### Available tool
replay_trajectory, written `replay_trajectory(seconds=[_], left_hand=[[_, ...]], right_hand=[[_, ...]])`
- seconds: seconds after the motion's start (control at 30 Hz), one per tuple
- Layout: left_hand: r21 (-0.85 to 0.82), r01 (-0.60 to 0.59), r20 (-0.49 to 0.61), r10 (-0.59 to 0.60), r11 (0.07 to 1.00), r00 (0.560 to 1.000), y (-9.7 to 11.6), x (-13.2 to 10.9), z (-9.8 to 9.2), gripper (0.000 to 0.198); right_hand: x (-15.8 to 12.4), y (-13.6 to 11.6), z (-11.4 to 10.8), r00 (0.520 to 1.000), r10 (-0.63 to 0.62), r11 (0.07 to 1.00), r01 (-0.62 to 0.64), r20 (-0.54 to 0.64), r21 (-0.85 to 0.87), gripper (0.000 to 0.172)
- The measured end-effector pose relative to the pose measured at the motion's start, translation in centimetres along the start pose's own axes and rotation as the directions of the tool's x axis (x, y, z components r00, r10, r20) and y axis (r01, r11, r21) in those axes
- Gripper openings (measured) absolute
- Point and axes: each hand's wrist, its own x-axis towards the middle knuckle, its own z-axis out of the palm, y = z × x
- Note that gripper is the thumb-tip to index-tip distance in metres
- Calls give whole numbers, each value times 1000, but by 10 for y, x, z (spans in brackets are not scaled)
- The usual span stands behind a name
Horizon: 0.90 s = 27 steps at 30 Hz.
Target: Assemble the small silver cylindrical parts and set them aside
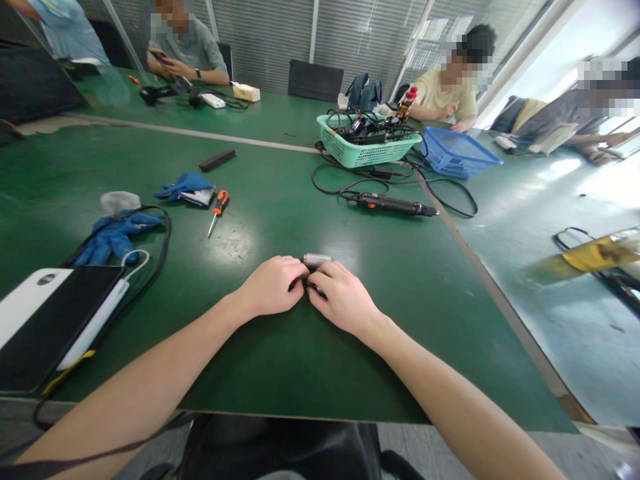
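My left hand [271,285] and my right hand [341,297] meet on the green table [280,360], fingers curled together. Between them lies a small grey metal cylinder [316,259], with a dark part just under my fingertips. Both hands are closed on this small piece; most of it is hidden by my fingers. An orange-handled screwdriver [217,209] lies to the upper left of my hands. A black electric screwdriver [395,205] with its cable lies to the upper right.
Blue gloves [113,237] and a blue cloth [184,187] lie at left, beside a phone on a white power bank [47,317]. A green basket [367,143] of tools and a blue basket [457,153] stand far right. Several people sit at the far side.
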Motion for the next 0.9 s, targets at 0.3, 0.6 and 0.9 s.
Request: replay_trajectory(seconds=[0.3, 0.6, 0.9], left_hand=[[32, -6, 4, 6, 999, 1000, -1, -1, 0, 11], [30, -8, 3, 8, 1000, 1000, 0, -2, -1, 11], [36, -10, -3, 10, 999, 1000, 0, -3, 0, 13]], right_hand=[[4, -7, 7, 997, -55, 992, 60, -51, 108, 14], [4, -5, 8, 996, -59, 989, 67, -66, 131, 10], [1, -3, 3, 996, -45, 987, 56, -70, 151, 10]])
